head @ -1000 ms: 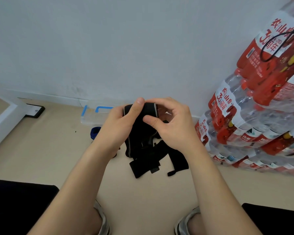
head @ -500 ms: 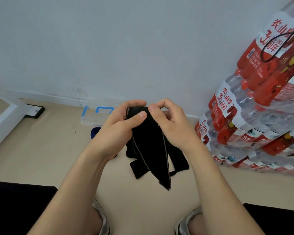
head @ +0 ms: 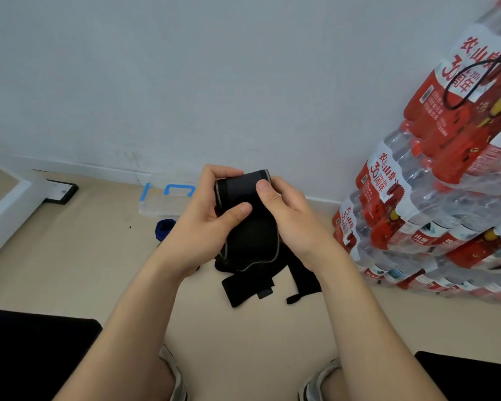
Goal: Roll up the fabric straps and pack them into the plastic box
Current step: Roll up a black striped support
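Ten o'clock from the hands: clear plastic box (head: 159,202) with blue latches, on the floor (head: 70,256) against the wall. I cannot tell whether the lid is on. Just nearer me, a blue bundle (head: 163,229) beside it, partly hidden by the left wrist, so I cannot identify it.

Left hand (head: 203,227): grip closed on the black strap (head: 248,233), thumb pressed across its face, fingers curled behind the top edge.

The strap is at centre frame, held up off the floor between both hands. Long axis runs twelve to six, with the turned-over end at twelve and the grey-edged tail hanging toward six.

Right hand (head: 292,227): grip closed on the same strap, thumb at the upper right corner, fingers behind.

Six o'clock, below the hands: loose straps (head: 249,287), black, on the floor. Three o'clock: stacked bottle packs (head: 417,215).

Judgement: rolling stage, and this strap is not yet packed. The roll should run down from twelve toward six. The box lies left, so the left hand is nearer for the drop.
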The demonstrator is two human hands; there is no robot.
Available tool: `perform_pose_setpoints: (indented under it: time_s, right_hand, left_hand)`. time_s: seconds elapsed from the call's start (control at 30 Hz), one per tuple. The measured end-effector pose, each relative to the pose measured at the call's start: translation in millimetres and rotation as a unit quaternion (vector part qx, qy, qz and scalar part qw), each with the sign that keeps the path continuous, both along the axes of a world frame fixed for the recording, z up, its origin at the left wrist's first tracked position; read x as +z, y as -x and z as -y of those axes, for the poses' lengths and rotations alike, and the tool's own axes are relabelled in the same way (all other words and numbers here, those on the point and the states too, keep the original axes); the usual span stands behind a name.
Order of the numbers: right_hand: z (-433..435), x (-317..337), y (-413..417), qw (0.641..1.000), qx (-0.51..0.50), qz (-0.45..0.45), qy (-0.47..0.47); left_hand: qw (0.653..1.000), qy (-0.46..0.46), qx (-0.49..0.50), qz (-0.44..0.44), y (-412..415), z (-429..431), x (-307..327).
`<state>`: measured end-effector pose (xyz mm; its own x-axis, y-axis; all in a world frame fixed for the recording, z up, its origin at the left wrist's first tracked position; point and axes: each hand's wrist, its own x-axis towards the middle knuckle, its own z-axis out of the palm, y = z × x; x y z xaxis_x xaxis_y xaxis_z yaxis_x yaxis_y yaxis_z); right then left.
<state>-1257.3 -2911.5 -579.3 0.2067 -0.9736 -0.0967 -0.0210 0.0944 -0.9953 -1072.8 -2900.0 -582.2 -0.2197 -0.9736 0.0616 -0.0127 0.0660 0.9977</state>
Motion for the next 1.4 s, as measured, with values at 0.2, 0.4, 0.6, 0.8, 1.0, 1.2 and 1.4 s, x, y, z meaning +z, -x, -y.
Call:
perform_pose_setpoints:
  time_s: [0.2, 0.4, 0.6, 0.8, 1.0, 1.2, 1.4]
  right_hand:
    - [2, -10, -5, 0.999, -0.016, 0.002, 0.052]
    - [3, -10, -9, 0.997, -0.004, 0.004, 0.076]
    - [2, -15, -15, 0.996, -0.056, -0.050, -0.036]
    - [2, -17, -17, 0.989, -0.097, -0.044, 0.102]
    - [1, -13, -18, 0.996, -0.079, -0.008, 0.028]
    - [5, -11, -3, 0.997, -0.039, -0.036, -0.051]
    - [3, 2, 24, 0.982, 0.135, 0.122, -0.052]
  left_hand:
    - [0.996, -0.060, -0.031, -0.053, 2, 2, 6]
    - [0.993, -0.097, 0.035, 0.053, 2, 3, 4]
    - [0.998, -0.057, -0.012, -0.018, 4, 0, -2]
    - [0.997, -0.066, -0.008, -0.032, 5, 2, -1]
    - [0.999, 0.020, 0.023, 0.012, -4, 4, -3]
    - [0.994, 0.020, 0.102, 0.023, -7, 9, -19]
    - [0.989, -0.095, 0.070, -0.088, -11, 11, -22]
